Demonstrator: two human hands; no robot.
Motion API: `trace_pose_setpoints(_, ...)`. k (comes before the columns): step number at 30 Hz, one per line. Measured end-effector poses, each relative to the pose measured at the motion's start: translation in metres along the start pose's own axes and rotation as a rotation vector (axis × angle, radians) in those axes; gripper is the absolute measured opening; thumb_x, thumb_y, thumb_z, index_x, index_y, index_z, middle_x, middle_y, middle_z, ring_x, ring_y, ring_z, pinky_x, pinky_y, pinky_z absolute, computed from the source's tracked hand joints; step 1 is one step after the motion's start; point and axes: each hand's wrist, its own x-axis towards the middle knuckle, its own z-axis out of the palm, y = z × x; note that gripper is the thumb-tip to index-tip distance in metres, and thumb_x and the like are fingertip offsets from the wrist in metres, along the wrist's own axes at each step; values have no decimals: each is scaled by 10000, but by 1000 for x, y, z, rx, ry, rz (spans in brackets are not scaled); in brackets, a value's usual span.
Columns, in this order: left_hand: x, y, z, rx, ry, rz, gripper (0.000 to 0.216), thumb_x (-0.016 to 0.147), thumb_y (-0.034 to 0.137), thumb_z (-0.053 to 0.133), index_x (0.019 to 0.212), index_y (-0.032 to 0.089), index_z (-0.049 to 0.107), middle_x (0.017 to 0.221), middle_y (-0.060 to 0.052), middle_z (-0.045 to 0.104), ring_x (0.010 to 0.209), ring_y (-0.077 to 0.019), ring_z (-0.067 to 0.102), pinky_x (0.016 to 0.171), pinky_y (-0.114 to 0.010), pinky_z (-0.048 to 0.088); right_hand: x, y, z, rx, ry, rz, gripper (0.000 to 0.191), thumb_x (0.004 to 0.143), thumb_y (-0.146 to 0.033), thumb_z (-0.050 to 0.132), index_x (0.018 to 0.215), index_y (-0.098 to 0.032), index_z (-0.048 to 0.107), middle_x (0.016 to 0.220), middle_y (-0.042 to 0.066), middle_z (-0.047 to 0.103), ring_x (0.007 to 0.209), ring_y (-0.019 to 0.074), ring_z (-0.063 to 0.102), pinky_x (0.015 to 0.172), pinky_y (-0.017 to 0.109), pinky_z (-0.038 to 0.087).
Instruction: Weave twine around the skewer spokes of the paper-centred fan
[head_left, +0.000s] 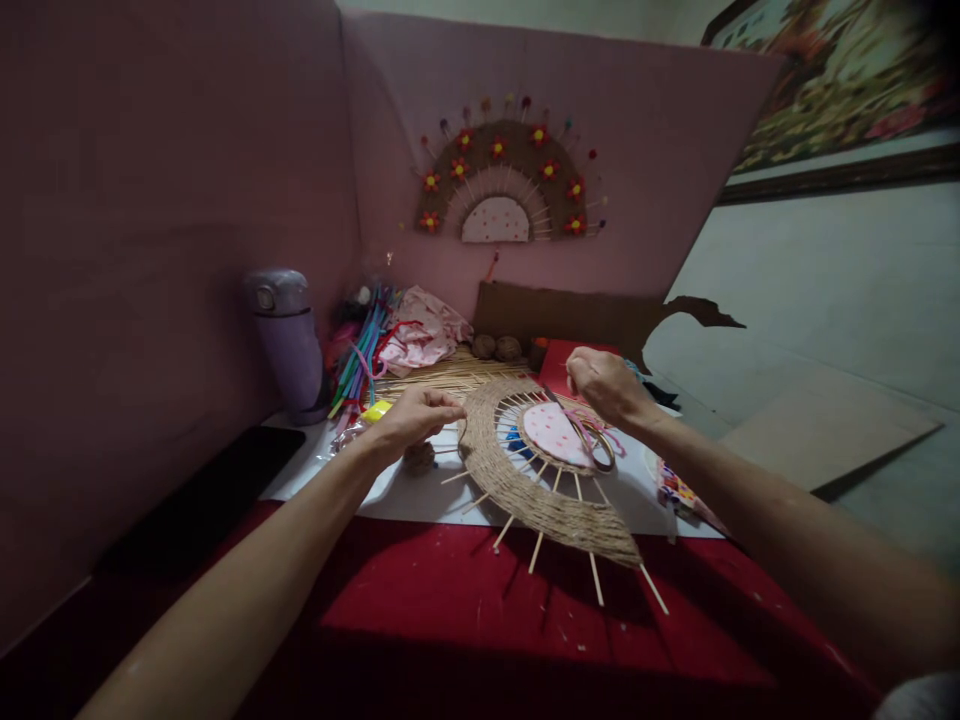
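Observation:
A half-round fan of wooden sticks woven with jute twine (525, 480) lies on a white sheet (420, 492), with a pink dotted centre piece (553, 430). My left hand (416, 418) is closed in a pinch at the fan's left edge, apparently on the twine. My right hand (606, 385) is closed in a fist above the fan's far right side, and what it grips is hidden. Scissors (589, 440) lie on the pink centre.
A lilac flask (289, 340) stands at the back left beside coloured pipe cleaners (364, 355) and pink fabric (424, 335). Twine balls (495, 347) and a stick bundle (439, 378) lie behind. A finished flower-trimmed fan (506, 180) hangs on the pink board. A red cloth (465, 600) covers the near table.

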Motion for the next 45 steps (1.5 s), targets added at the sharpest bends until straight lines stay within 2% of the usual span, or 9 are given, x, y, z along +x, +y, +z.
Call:
trace_pose_setpoints(6,4,-6,-1,43,1,44,209,688,337,656,642,143,594,379,85,325,340,-34,214,372,-209,84,-9,32,-5,-3,29,125,317,768,-293,386,539,-188,579,554,29,607,528,138,515,525,250,311)
trace_pose_setpoints(15,3,-7,-1,-4,-14,16,203,671,267,651,555,144,540,371,79,326,337,-27,203,371,-208,82,-15,55,-13,-230,37,275,186,691,-361,547,753,-268,695,777,14,702,742,207,611,557,273,337)
trace_pose_setpoints(19,2,-4,0,-5,35,8,101,687,209,624,639,123,607,386,72,352,344,-29,236,372,-203,95,-15,60,-13,-313,10,283,328,783,-452,439,739,-237,683,806,63,696,785,247,619,580,306,357)
trace_pose_setpoints(25,4,-6,-4,-9,49,57,248,731,274,613,897,90,629,450,46,461,366,-34,291,387,-192,130,-18,60,-7,-433,-212,272,518,853,-528,303,781,-204,701,903,142,686,871,314,622,648,372,403)
trace_pose_setpoints(31,5,-10,-6,-137,-6,101,286,720,207,593,988,105,588,644,-30,615,449,-45,386,420,-182,206,-29,24,6,-126,-94,25,285,810,-356,511,946,-173,682,977,98,688,880,234,622,692,304,431)
trace_pose_setpoints(36,3,-8,-6,-189,-9,221,326,711,238,627,1014,129,574,659,-24,620,471,-55,419,440,-189,227,-34,-32,11,378,-197,-111,173,762,-245,597,877,-164,698,896,72,705,786,175,627,701,281,460)
trace_pose_setpoints(38,2,-5,-5,-173,2,273,317,722,288,637,992,131,579,638,-13,605,493,-64,447,459,-194,266,-33,-56,16,514,-188,-143,336,715,-196,648,1049,-161,646,1045,85,668,794,158,613,711,282,471)
trace_pose_setpoints(41,1,-2,-5,-178,28,356,328,711,346,659,939,123,583,595,9,566,515,-75,472,495,-202,320,-27,-85,31,647,-240,-257,479,702,-107,622,1168,-204,571,1065,45,655,646,98,570,637,254,471)
trace_pose_setpoints(45,5,-3,-8,-221,117,429,369,681,360,686,934,121,563,610,25,541,502,-67,460,490,-198,336,-14,-108,55,728,-202,-240,538,674,-107,643,1194,-179,524,831,8,685,619,101,578,589,223,456)
